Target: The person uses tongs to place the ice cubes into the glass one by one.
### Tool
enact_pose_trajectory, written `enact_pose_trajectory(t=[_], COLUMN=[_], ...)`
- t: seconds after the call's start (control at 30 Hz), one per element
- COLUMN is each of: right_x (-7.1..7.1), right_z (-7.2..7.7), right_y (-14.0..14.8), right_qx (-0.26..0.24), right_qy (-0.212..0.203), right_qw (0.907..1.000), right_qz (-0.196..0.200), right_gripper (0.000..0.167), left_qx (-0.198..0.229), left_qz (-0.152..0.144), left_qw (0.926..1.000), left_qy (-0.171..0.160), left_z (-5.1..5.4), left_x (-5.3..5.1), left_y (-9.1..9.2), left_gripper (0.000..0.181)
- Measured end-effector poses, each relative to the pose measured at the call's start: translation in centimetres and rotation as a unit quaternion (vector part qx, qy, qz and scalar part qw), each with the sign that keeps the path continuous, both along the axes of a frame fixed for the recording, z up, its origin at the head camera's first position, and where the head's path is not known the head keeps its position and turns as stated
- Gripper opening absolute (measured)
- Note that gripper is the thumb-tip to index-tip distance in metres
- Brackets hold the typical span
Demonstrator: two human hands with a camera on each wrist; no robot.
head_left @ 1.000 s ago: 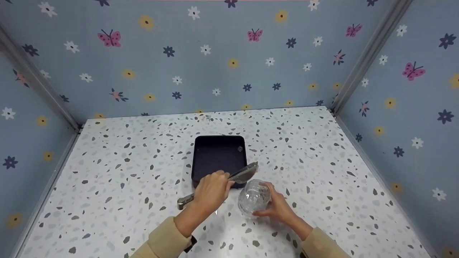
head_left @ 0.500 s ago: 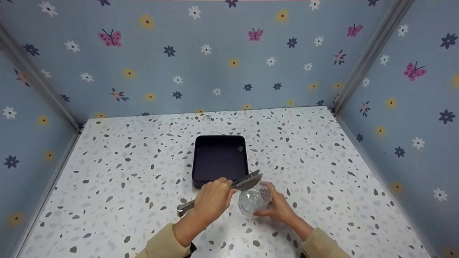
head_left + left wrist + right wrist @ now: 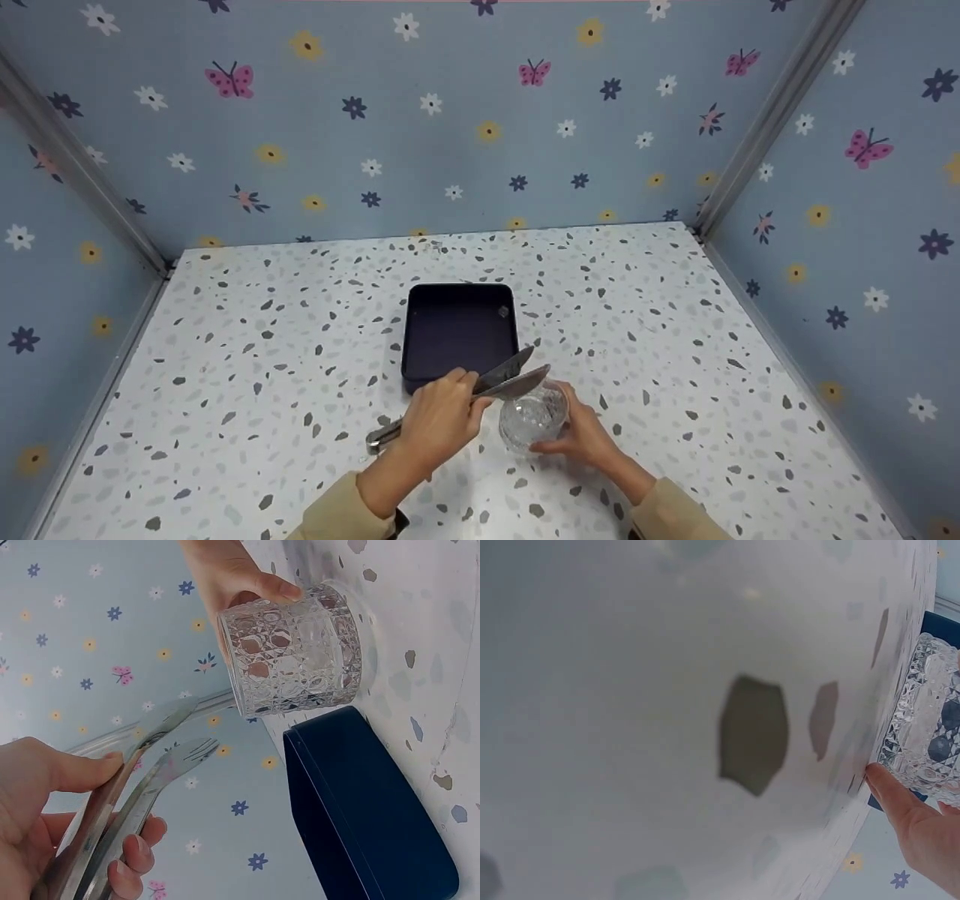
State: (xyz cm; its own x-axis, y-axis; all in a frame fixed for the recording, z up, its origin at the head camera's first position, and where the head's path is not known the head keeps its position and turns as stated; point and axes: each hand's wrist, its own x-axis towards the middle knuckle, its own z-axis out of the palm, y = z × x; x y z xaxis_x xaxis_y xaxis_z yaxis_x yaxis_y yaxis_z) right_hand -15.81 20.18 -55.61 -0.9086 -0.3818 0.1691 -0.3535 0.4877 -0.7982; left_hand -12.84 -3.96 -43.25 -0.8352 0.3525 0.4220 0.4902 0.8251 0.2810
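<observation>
In the head view my left hand [image 3: 441, 414] grips metal tongs [image 3: 517, 384], palm down. The tongs' two jaws stand apart over the rim of a clear cut-pattern glass [image 3: 532, 426]. The left wrist view has nothing visible between the tongs' tips, and the thumb and fingers press the two arms of the tongs from either side. My right hand [image 3: 583, 433] holds the upright glass from its right side, thumb in front. Whether anything lies inside the glass I cannot tell. Behind my left hand is a dark blue square tray [image 3: 407, 337], with a small clear cube [image 3: 503, 311] in its far right corner.
The tray and glass stand close together on a white speckled tabletop [image 3: 262, 390]. Blue flower-patterned panels [image 3: 420, 127] enclose the table at the back and both sides.
The tongs have come back from the tray's right edge to over the glass, and their jaws have spread wider. My right hand and the glass have stayed put.
</observation>
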Motion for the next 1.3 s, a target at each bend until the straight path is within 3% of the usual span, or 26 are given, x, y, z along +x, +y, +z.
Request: enact_pose_trajectory(t=[0.53,0.8,1.3], right_x=[0.0,0.1,0.1], right_z=[0.3,0.1,0.0], right_y=[-0.1,0.0,0.1], right_qx=[0.012,0.025,0.013], right_qy=[0.001,0.01,0.016], right_qw=[0.9999,0.9996,0.9998], right_qz=[-0.009,-0.012,-0.004], right_gripper=[0.093,0.092,0.093], left_qx=[0.02,0.028,0.024], left_qz=[0.07,0.09,0.13], left_qw=[0.9973,0.9955,0.9909], left_qy=[0.003,0.006,-0.024], left_z=[-0.9,-1.5,-3.0], left_x=[-1.3,-2.5,-5.2], left_y=[-0.2,-0.3,-0.3], left_gripper=[0.034,0.035,0.039])
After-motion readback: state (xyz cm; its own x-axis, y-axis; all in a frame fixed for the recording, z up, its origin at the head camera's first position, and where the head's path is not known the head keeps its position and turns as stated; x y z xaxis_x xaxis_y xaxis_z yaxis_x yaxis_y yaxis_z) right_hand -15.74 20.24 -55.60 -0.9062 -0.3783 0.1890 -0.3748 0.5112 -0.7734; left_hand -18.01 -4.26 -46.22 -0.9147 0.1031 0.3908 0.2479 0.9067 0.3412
